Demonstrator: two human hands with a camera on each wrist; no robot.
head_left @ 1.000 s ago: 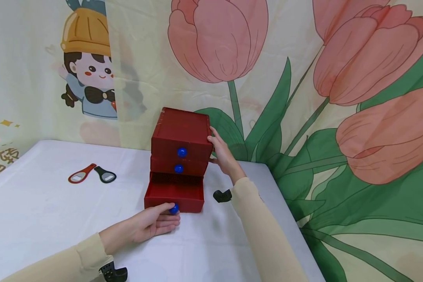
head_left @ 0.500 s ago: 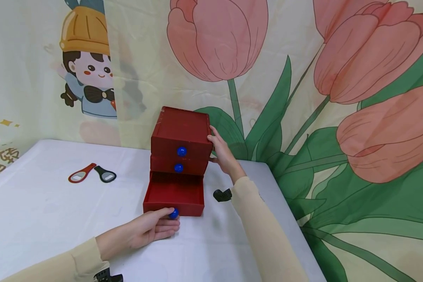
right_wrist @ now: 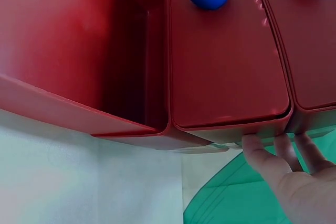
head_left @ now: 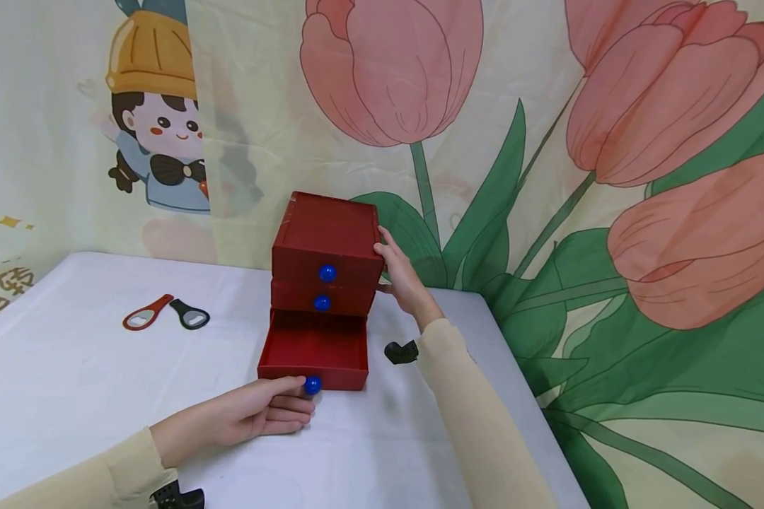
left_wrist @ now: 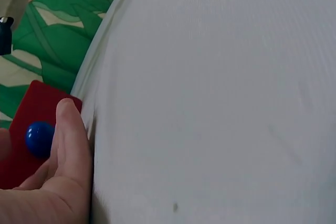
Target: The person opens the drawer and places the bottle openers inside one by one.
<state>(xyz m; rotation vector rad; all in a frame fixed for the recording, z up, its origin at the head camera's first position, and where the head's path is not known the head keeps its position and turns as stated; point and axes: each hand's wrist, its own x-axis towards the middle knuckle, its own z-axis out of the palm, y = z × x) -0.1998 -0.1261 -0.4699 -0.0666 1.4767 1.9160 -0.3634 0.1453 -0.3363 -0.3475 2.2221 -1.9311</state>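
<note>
A red cabinet (head_left: pixel 331 223) with blue ball knobs stands on the table, its bottom drawer (head_left: pixel 315 346) pulled out. Nothing shows inside that drawer. Beside the drawer's blue knob (head_left: pixel 313 385) is my left hand (head_left: pixel 255 413), thumb at the knob's left and fingers extended below it. In the left wrist view a gap shows between the thumb and the knob (left_wrist: pixel 40 139). My right hand (head_left: pixel 407 279) rests on the cabinet's right side with extended fingers. The right wrist view shows those fingertips (right_wrist: pixel 252 142) against the side of the upper sections.
To the left on the white tablecloth (head_left: pixel 102 396) lie two flat bottle openers, one red (head_left: pixel 159 304) and one black (head_left: pixel 178 307). A tulip-printed cloth (head_left: pixel 433 212) hangs behind the table and to its right.
The bottom drawer has come a little further out toward me. My left hand came with it, then slid slightly left off the knob. My right hand has stayed in place.
</note>
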